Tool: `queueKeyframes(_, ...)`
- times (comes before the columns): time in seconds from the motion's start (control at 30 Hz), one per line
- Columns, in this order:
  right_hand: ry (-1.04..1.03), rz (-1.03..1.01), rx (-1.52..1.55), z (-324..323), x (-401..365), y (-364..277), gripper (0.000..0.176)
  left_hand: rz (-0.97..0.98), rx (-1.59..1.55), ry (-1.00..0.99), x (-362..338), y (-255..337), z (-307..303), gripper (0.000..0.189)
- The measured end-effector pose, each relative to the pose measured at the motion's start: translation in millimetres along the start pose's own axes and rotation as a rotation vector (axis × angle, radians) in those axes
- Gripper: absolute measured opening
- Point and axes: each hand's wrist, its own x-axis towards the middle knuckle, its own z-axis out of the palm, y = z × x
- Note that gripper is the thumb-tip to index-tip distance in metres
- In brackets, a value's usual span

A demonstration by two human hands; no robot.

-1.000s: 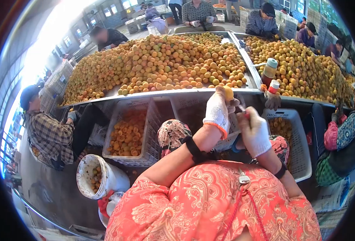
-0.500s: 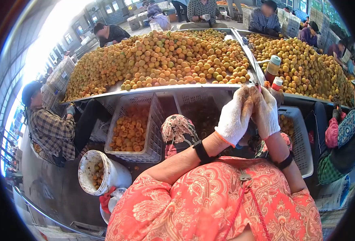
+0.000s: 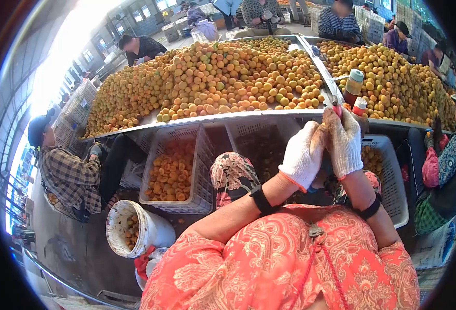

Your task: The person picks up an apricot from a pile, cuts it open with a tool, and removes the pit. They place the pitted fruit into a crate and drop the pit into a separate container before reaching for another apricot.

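Note:
Both my hands wear white knit gloves, browned at the fingers, and they meet in front of the metal table's edge. My left hand (image 3: 305, 156) is closed, its fingertips pressed against the other hand; whatever they pinch is hidden. The fingers of my right hand (image 3: 344, 144) are bent closed too, and a small red object (image 3: 337, 110) shows at their tips, too small to tell its kind. Just beyond are a bottle with a grey-green cap (image 3: 353, 85) and a red-and-white bottle (image 3: 359, 106). A big heap of apricots (image 3: 222, 77) lies behind them on the table.
Below the table edge stand a crate of apricot halves (image 3: 170, 173), a darker crate (image 3: 261, 147) and a pale crate (image 3: 388, 178) on the right. A white bucket (image 3: 153, 230) is at my left. People sit around the table, one in a checked shirt (image 3: 70, 170).
The view has shifted slightly, so most things sit a little lower and further right. My hands stay together, and the red object shows more clearly at my right fingertips.

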Motion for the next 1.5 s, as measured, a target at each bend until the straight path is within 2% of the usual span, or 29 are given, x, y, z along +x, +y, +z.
queueKeyframes(0.07,-0.008,0.016,-0.031,4,-2,-3,0.022,-0.218,-0.425,0.014,-2,-17,12,0.029)
queueKeyframes(0.1,0.026,-0.065,-0.117,6,-3,-3,0.021,-0.322,-0.511,0.007,-1,-7,8,0.033)
queueKeyframes(0.13,0.060,-0.145,-0.203,9,-3,-3,0.021,-0.324,-0.509,0.009,0,-2,9,0.033)
queueKeyframes(0.2,0.073,-0.222,-0.260,13,-1,0,0.020,-0.563,-0.882,0.072,4,3,13,0.036)
queueKeyframes(0.23,0.089,-0.302,-0.321,13,-1,1,0.019,-0.569,-0.884,0.075,5,2,14,0.036)
queueKeyframes(0.4,0.017,-0.349,-0.466,12,-5,4,0.013,-0.810,-1.374,0.235,12,4,24,0.041)
queueKeyframes(0.43,-0.004,-0.407,-0.480,12,-4,6,0.012,-0.826,-1.324,0.106,5,-15,21,0.043)
queueKeyframes(0.47,-0.023,-0.464,-0.495,11,-4,7,0.012,-0.838,-1.328,0.112,2,-23,24,0.043)
queueKeyframes(0.53,-0.046,-0.468,-0.522,9,-5,5,0.011,-1.003,-1.302,0.012,4,-14,17,0.051)
queueKeyframes(0.6,-0.128,-0.563,-0.601,6,-5,4,0.012,-1.049,-1.347,0.024,4,8,13,0.052)
queueKeyframes(0.67,-0.153,-0.565,-0.625,4,-2,7,0.013,-1.312,-1.224,0.017,5,25,2,0.050)
queueKeyframes(0.7,-0.222,-0.665,-0.602,3,3,8,0.013,-1.396,-1.188,-0.040,6,21,1,0.052)
queueKeyframes(0.73,-0.292,-0.749,-0.585,-2,4,11,0.013,-1.342,-1.126,-0.147,5,1,-1,0.052)
queueKeyframes(0.8,-0.206,-0.481,-0.249,0,8,28,0.010,-1.248,-1.018,-0.238,6,-13,-4,0.052)
queueKeyframes(0.87,-0.018,-0.093,0.105,3,10,32,0.008,-1.285,-0.940,-0.086,15,-9,-9,0.052)
queueKeyframes(0.9,-0.027,-0.156,0.207,1,11,38,0.010,-1.226,-0.977,0.002,17,-18,-14,0.050)
queueKeyframes(0.93,-0.010,-0.197,0.061,-2,9,34,0.010,-1.172,-1.017,0.076,18,-27,-16,0.049)
queueKeyframes(1.0,-0.086,-0.550,-0.268,2,12,36,0.013,-1.071,-1.059,0.087,19,-44,-20,0.047)
queueKeyframes(1.03,-0.161,-0.480,-0.319,4,12,42,0.015,-0.981,-1.167,0.064,16,-37,-20,0.049)
queueKeyframes(1.07,-0.240,-0.407,-0.363,6,11,48,0.016,-1.065,-1.187,0.128,13,-39,-18,0.048)
queueKeyframes(1.13,-0.163,-0.332,-0.246,7,9,40,0.021,-1.106,-1.144,0.119,11,-39,-26,0.050)
queueKeyframes(1.17,-0.133,-0.371,-0.285,2,11,37,0.022,-1.121,-1.366,-0.069,7,-53,-40,0.053)
queueKeyframes(1.2,-0.103,-0.412,-0.320,-4,16,35,0.023,-1.099,-1.329,-0.065,6,-52,-41,0.056)
queueKeyframes(1.23,-0.050,-0.574,-0.478,-12,20,28,0.023,-1.063,-1.324,-0.071,6,-52,-44,0.054)
queueKeyframes(1.27,-0.067,-0.528,-0.598,-21,20,24,0.024,-1.027,-1.316,-0.078,6,-52,-46,0.052)
queueKeyframes(1.33,-0.060,-0.286,-0.423,-22,13,15,0.023,-1.022,-1.301,-0.072,8,-47,-46,0.051)
queueKeyframes(1.37,-0.058,-0.288,-0.427,-21,11,15,0.023,-1.015,-1.284,-0.061,9,-45,-45,0.050)
queueKeyframes(1.43,-0.090,-0.181,0.165,-17,9,14,0.021,-1.015,-1.298,-0.095,13,-44,-44,0.047)
queueKeyframes(1.5,-0.097,-0.179,0.172,-15,5,4,0.020,-1.024,-1.309,-0.128,12,-42,-42,0.045)
